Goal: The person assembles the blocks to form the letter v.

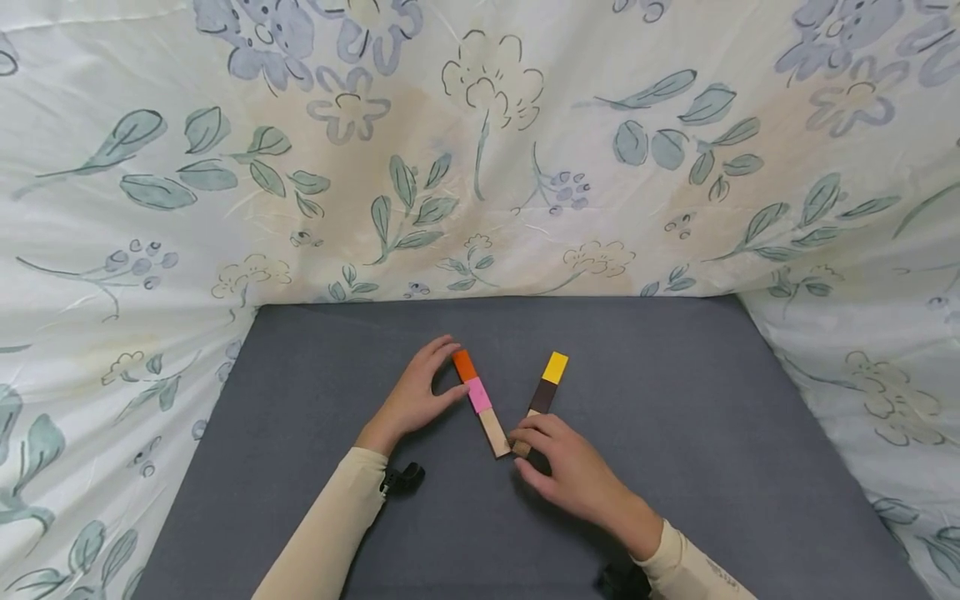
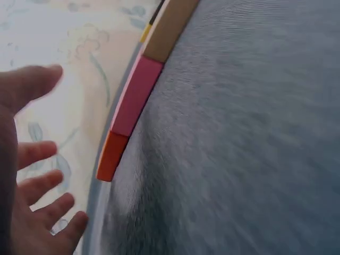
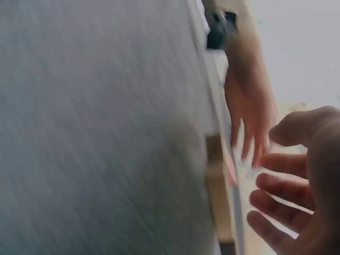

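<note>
Two rows of small blocks lie on the dark grey surface, meeting near their lower ends in a V. An orange block point(image 1: 465, 365), a pink block point(image 1: 477, 396) and a light wooden block point(image 1: 493, 433) form the left row. The right row has a yellow block point(image 1: 555, 367), a dark brown block point(image 1: 543, 396), then a light wooden block point(image 3: 219, 204) and a brown wooden end point(image 1: 521, 448), partly covered by fingers in the head view. My left hand point(image 1: 416, 392) spreads beside the orange and pink blocks. My right hand point(image 1: 573, 467), fingers loosely bent, hovers by the right row's lower end, gripping nothing.
The grey tabletop point(image 1: 315, 350) spreads around the blocks. Floral cloth point(image 1: 480, 225) hangs behind it and along both sides. A black strap piece point(image 1: 405, 478) juts from my left wrist, and another dark device point(image 1: 622, 581) sits at my right wrist.
</note>
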Demonstrator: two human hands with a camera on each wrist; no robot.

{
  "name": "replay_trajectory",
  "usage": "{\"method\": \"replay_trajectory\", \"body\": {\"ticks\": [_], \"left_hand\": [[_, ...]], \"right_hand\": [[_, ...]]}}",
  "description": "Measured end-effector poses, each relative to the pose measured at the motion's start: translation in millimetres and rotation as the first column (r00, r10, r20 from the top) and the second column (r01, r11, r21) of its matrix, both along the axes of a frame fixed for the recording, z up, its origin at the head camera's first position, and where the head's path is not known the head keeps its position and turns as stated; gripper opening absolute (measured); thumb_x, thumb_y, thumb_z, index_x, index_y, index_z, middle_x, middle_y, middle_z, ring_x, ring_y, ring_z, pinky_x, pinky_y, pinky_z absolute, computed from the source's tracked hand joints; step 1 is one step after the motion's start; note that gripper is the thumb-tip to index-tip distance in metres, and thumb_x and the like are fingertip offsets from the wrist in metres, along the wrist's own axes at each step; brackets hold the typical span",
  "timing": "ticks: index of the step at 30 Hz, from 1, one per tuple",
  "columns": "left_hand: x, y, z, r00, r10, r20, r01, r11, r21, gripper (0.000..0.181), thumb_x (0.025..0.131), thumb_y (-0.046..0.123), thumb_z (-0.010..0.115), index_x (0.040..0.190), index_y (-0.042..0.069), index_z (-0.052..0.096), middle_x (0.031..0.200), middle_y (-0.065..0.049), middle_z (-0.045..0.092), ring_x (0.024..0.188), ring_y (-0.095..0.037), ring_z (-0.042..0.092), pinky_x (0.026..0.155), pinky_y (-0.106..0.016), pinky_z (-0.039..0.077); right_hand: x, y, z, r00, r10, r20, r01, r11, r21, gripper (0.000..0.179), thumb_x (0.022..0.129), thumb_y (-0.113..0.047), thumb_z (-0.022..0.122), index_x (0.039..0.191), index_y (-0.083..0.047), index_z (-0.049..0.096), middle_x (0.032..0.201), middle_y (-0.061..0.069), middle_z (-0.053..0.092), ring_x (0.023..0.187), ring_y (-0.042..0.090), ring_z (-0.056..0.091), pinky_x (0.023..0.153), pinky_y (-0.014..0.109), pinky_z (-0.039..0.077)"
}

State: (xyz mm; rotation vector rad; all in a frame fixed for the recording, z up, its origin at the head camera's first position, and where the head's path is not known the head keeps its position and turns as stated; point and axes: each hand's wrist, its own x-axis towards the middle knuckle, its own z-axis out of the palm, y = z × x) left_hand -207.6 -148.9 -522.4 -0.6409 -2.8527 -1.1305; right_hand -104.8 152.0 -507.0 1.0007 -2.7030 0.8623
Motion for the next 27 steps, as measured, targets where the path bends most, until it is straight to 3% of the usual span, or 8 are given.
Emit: {"method": "replay_trajectory", "body": {"ticks": [5, 9, 14, 20, 24, 27], "left_hand": [[18.0, -3.3, 13.1, 0.99, -0.046, -0.132, 0.03, 0.992, -0.12, 0.098, 0.097, 0.058, 0.074, 0.173, 0.016, 0.029, 0.181, -0.007, 0.014, 0.165, -0.035, 0.011, 0.125, -0.069, 0.021], [35.1, -4.3, 27.3, 0.957, -0.088, -0.277, 0.03, 0.978, -0.207, 0.106, 0.097, 0.078, 0.058, 0.175, 0.017, 0.022, 0.181, -0.009, 0.009, 0.165, -0.039, 0.005, 0.126, -0.071, 0.015], [49.1, -5.9, 36.6, 0.918, -0.097, -0.384, -0.01, 0.964, -0.266, 0.112, 0.094, 0.094, 0.032, 0.175, 0.018, 0.021, 0.182, -0.009, 0.008, 0.164, -0.043, 0.006, 0.127, -0.07, 0.01], [57.9, -9.5, 34.9, 0.9, -0.047, -0.434, -0.091, 0.953, -0.291, 0.112, 0.09, 0.098, 0.03, 0.176, 0.026, 0.021, 0.182, -0.011, 0.005, 0.164, -0.046, 0.004, 0.125, -0.074, 0.008], [63.3, -11.8, 32.2, 0.898, -0.029, -0.439, -0.118, 0.945, -0.304, 0.111, 0.088, 0.099, 0.035, 0.175, 0.03, 0.023, 0.182, -0.012, 0.004, 0.163, -0.05, 0.002, 0.119, -0.082, 0.012], [65.3, -4.5, 30.1, 0.913, -0.055, -0.405, -0.104, 0.926, -0.362, 0.109, 0.09, 0.093, 0.047, 0.174, 0.025, 0.029, 0.181, -0.012, 0.007, 0.163, -0.048, 0.005, 0.12, -0.08, 0.015]], "right_hand": [[-15.8, 25, 13.4, 0.994, -0.077, -0.074, 0.078, 0.997, 0.003, 0.049, 0.094, -0.03, 0.087, 0.138, -0.011, 0.073, 0.142, 0.005, 0.062, 0.134, 0.027, 0.056, 0.109, 0.055, 0.051], [-24.5, 45, 19.5, 0.985, -0.12, -0.122, 0.128, 0.99, 0.065, 0.069, 0.097, -0.042, 0.08, 0.155, -0.011, 0.06, 0.163, 0.012, 0.048, 0.151, 0.038, 0.041, 0.118, 0.067, 0.036], [-30.6, 58, 22.5, 0.98, -0.127, -0.155, 0.143, 0.985, 0.097, 0.078, 0.105, -0.057, 0.064, 0.168, -0.016, 0.042, 0.176, 0.011, 0.03, 0.159, 0.04, 0.026, 0.122, 0.072, 0.023], [-34.7, 64, 18.5, 0.97, -0.166, -0.175, 0.192, 0.971, 0.143, 0.089, 0.102, -0.066, 0.06, 0.174, -0.024, 0.029, 0.181, 0.013, 0.012, 0.164, 0.044, 0.01, 0.125, 0.073, 0.007], [-33.5, 69, 14.5, 0.97, -0.204, -0.133, 0.23, 0.948, 0.219, 0.099, 0.097, -0.069, 0.066, 0.175, -0.026, 0.024, 0.181, 0.016, 0.007, 0.164, 0.046, 0.006, 0.122, 0.078, 0.009], [-32.5, 68, 12.2, 0.979, -0.183, -0.091, 0.202, 0.941, 0.272, 0.095, 0.098, -0.064, 0.07, 0.173, -0.02, 0.032, 0.179, 0.017, 0.016, 0.163, 0.045, 0.015, 0.122, 0.075, 0.017]]}}
